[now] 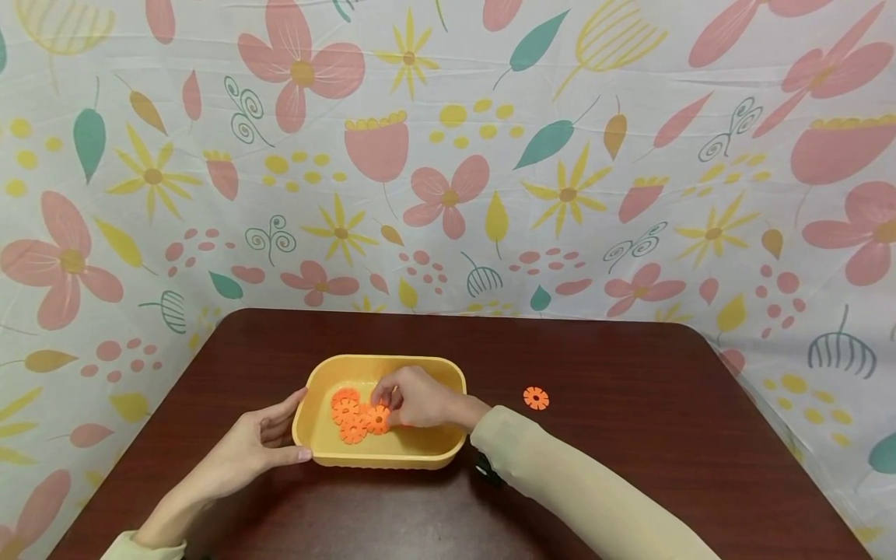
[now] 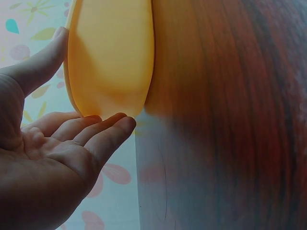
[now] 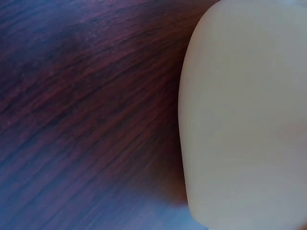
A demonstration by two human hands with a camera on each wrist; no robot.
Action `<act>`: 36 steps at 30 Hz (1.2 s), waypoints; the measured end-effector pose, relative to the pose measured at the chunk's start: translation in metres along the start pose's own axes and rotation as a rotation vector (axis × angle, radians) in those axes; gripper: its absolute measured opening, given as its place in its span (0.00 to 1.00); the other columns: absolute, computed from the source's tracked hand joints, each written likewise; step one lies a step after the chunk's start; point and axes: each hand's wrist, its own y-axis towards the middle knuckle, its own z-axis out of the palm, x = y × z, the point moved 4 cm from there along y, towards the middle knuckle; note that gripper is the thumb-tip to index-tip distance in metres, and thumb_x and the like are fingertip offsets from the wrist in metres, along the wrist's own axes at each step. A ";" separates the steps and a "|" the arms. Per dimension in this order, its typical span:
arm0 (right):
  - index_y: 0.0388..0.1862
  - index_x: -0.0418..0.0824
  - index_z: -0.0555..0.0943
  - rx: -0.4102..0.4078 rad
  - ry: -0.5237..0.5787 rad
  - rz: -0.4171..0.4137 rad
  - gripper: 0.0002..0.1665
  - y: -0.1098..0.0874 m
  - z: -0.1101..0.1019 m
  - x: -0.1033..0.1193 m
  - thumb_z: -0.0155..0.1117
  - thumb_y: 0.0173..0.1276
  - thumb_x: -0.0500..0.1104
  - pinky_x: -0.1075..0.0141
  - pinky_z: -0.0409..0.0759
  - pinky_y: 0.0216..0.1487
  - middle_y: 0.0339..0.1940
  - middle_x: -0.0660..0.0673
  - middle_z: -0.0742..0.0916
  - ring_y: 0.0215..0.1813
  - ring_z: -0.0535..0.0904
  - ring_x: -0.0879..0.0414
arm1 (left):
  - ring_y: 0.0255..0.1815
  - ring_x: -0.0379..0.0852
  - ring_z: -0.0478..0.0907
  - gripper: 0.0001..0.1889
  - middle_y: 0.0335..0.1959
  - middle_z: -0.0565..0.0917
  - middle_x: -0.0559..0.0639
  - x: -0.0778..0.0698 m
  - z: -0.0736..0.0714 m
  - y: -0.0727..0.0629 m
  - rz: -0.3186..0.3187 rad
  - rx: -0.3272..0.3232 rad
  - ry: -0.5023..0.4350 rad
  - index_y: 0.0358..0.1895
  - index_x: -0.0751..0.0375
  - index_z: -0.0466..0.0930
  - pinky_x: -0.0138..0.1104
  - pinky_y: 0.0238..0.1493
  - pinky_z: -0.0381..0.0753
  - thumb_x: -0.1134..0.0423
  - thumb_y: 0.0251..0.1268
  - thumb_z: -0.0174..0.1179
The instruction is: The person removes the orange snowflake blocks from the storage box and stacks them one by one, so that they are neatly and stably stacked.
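Observation:
A yellow plastic bin (image 1: 427, 463) stands on the table, with several orange notched discs (image 1: 353, 428) in its left half. My left hand (image 1: 241, 451) touches the bin's left end, fingers extended along it and thumb at the near corner. In the left wrist view those straight fingertips (image 2: 125, 120) meet the end of the bin (image 2: 112, 57). From the right side, my right hand (image 1: 420, 398) reaches into the bin, its bent fingers pinching an orange notched disc (image 1: 378, 420). The right wrist view shows a pale rounded surface (image 3: 244, 115), and that hand's fingers are hidden there.
Another orange notched disc (image 1: 536, 398) lies on the dark wooden table (image 1: 616, 381), right of the bin. A flower-printed cloth (image 1: 448, 194) hangs behind the table and along its sides.

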 end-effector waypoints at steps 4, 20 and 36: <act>0.49 0.40 0.90 0.013 -0.016 0.003 0.17 0.001 0.001 0.000 0.78 0.62 0.28 0.73 0.79 0.41 0.35 0.51 0.88 0.35 0.81 0.63 | 0.77 0.66 0.60 0.49 0.82 0.57 0.69 -0.002 -0.001 0.000 -0.007 0.000 0.004 0.82 0.73 0.54 0.37 0.63 0.80 0.65 0.65 0.75; 0.54 0.40 0.90 0.014 -0.032 0.036 0.22 0.002 0.000 -0.001 0.83 0.59 0.33 0.73 0.78 0.39 0.33 0.55 0.87 0.35 0.79 0.62 | 0.77 0.67 0.60 0.48 0.82 0.57 0.69 -0.003 -0.001 0.000 -0.003 -0.003 0.003 0.82 0.73 0.54 0.37 0.62 0.80 0.66 0.65 0.75; 0.57 0.40 0.90 0.026 -0.053 0.023 0.25 0.001 0.002 -0.003 0.84 0.59 0.34 0.74 0.78 0.38 0.32 0.54 0.88 0.35 0.80 0.59 | 0.77 0.69 0.60 0.48 0.81 0.57 0.70 -0.003 -0.002 0.000 -0.001 0.006 0.013 0.82 0.74 0.54 0.45 0.63 0.80 0.66 0.66 0.75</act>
